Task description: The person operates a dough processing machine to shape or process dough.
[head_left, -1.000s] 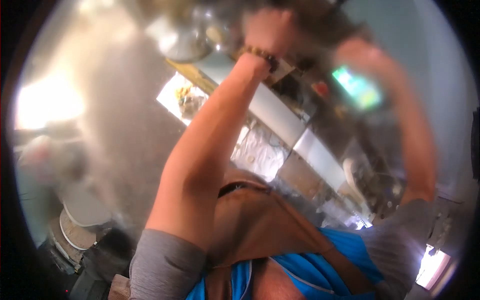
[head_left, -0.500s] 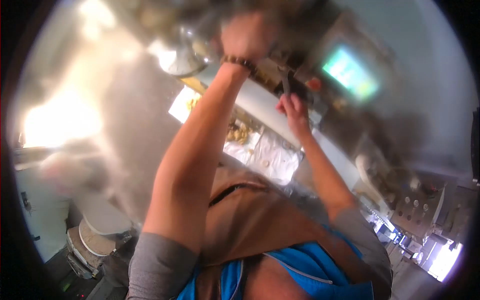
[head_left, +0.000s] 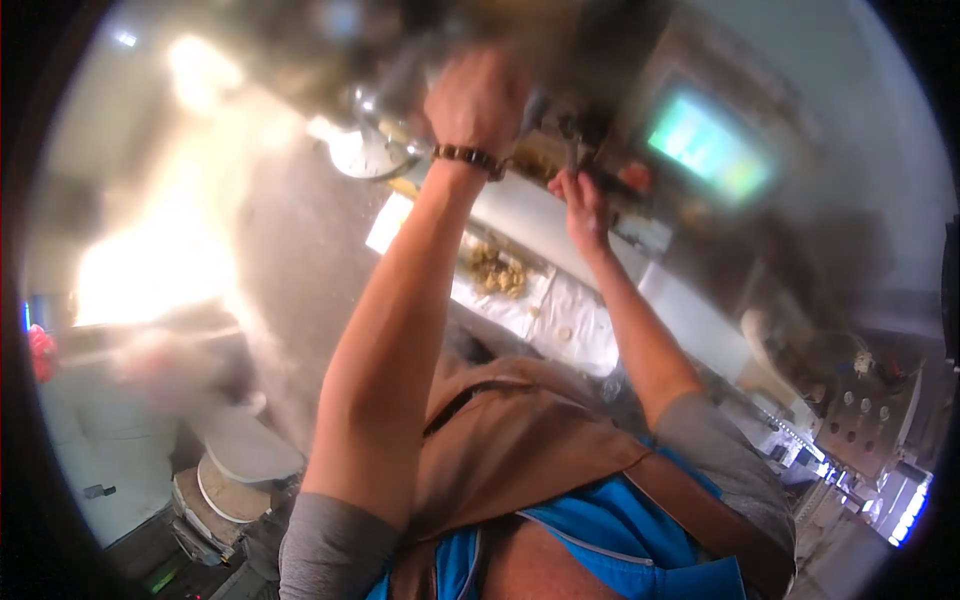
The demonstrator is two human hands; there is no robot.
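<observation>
My left hand [head_left: 480, 100], with a beaded bracelet [head_left: 468, 157] at its wrist, is raised at the top centre. Its fingers look closed, but what they hold is hidden among dark, blurred shapes. To its right and lower, my right hand [head_left: 585, 208] grips a thin dark handle [head_left: 573, 155] that points up and away. The far end of this handle is unclear. Beneath and between the forearms lie small yellowish-brown food pieces [head_left: 497, 272] on a white sheet [head_left: 565, 322].
A round metal bowl or lid [head_left: 368, 153] lies left of my left hand. A green lit screen [head_left: 710, 145] is at the upper right. Stacked round boards [head_left: 235, 490] stand lower left, and a perforated metal unit [head_left: 865, 410] is at the right. Bright glare covers the left.
The view has shifted, so the food and sheet appear slightly further right. My left hand appears a little lower and further left. My right hand still grips the handle, now slightly higher in view.
</observation>
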